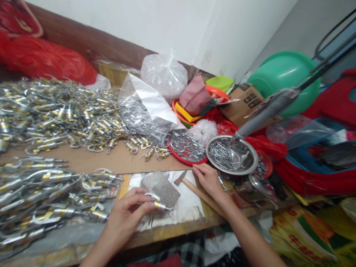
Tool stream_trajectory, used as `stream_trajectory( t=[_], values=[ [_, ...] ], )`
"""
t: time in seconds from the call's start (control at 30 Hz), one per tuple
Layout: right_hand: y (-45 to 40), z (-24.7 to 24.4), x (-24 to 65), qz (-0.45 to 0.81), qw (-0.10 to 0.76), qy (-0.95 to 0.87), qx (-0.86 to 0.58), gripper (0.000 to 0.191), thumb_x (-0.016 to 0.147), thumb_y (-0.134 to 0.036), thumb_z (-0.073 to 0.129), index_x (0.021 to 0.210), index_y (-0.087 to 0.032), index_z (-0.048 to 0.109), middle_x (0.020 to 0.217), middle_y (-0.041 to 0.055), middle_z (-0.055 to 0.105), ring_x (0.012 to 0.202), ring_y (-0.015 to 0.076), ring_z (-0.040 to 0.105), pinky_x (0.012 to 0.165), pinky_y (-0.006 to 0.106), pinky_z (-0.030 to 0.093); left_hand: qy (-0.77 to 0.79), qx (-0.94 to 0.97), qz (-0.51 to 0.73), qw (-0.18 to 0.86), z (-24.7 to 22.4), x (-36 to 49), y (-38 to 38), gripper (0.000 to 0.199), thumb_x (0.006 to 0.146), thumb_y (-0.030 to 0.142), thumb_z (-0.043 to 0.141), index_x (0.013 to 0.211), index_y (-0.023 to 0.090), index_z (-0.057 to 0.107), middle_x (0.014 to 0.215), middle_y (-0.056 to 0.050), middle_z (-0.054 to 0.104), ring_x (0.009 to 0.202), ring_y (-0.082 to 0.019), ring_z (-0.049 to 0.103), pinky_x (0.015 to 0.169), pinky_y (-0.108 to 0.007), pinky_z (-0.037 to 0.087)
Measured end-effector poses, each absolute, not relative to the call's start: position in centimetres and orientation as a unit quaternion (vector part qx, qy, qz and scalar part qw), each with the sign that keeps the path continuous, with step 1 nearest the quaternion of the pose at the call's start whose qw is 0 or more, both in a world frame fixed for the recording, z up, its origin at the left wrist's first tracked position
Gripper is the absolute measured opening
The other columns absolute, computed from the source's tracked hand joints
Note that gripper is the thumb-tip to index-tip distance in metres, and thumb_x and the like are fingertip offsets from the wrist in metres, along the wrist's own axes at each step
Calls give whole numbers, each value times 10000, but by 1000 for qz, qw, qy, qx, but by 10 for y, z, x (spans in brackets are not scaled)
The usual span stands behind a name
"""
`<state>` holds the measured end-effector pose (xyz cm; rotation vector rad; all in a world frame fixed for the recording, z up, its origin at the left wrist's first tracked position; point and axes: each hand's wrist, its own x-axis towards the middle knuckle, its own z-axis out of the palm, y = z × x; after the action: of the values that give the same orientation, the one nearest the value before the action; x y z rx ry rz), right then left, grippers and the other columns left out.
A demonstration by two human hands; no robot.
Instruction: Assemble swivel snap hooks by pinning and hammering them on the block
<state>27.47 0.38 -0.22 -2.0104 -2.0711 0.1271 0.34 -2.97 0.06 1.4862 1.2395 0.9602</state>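
My left hand (133, 209) pinches a small metal hook fitting (160, 204) with a yellow band and a ring at its end, held over the near edge of a grey stone block (167, 187). My right hand (208, 178) is at the near rim of a red tray (191, 161) of small metal pieces. Its fingers are drawn together; whatever they hold, if anything, is too small to make out. Beneath that wrist lies a hammer (204, 196) with a wooden handle. Block and hammer rest on white paper (191, 213).
A big heap of similar metal fittings (55, 115) covers the left, with more fittings (41, 193) nearer me. A steel bowl (254, 161) holds metal pins. Behind are a clear bag (164, 76), a cardboard box (243, 98) and a green basin (289, 81). A grey-handled tool (267, 109) slants over the bowl.
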Motion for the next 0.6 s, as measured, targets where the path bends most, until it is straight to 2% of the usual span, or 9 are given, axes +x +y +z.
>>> stream_trajectory(
  t=[0.1, 0.2, 0.33, 0.47, 0.6],
  values=[
    [52, 2, 269, 12, 103, -696, -711, 282, 891, -180, 360, 1061, -152, 583, 1050, 89, 600, 1012, 171, 527, 884, 302, 401, 502, 627, 416, 426, -1, 5, -27, 82, 618, 281, 655, 615, 244, 729, 815, -49, 636, 828, -219, 599, 745, -304, 472],
    [90, 1, 262, 11, 55, -692, -719, 218, 862, -235, 460, 1042, -156, 554, 1038, 73, 576, 956, 189, 544, 820, 369, 441, 495, 638, 416, 419, 0, 6, -25, 85, 632, 259, 647, 625, 245, 730, 776, -45, 631, 758, -197, 608, 675, -268, 479],
    [111, -2, 253, 24, 24, -691, -722, 289, 848, -293, 492, 1098, -148, 492, 1096, 70, 524, 920, 180, 549, 769, 379, 470, 479, 649, 406, 429, 3, 6, -25, 94, 637, 217, 652, 642, 258, 736, 723, -31, 662, 699, -180, 618, 622, -240, 479],
    [112, 3, 260, 52, 50, -676, -734, 278, 846, -289, 497, 1081, -141, 503, 1072, 67, 539, 908, 176, 556, 763, 378, 472, 467, 665, 408, 416, 3, 5, -26, 118, 648, 202, 648, 685, 266, 740, 753, -33, 689, 720, -189, 633, 650, -250, 486],
    [91, 17, 262, 75, 146, -654, -738, 185, 825, -238, 508, 943, -133, 604, 977, 87, 625, 907, 190, 586, 808, 326, 451, 448, 679, 414, 408, 2, 6, -26, 128, 658, 213, 645, 718, 272, 740, 757, -35, 701, 721, -190, 639, 670, -256, 490]
  ],
)
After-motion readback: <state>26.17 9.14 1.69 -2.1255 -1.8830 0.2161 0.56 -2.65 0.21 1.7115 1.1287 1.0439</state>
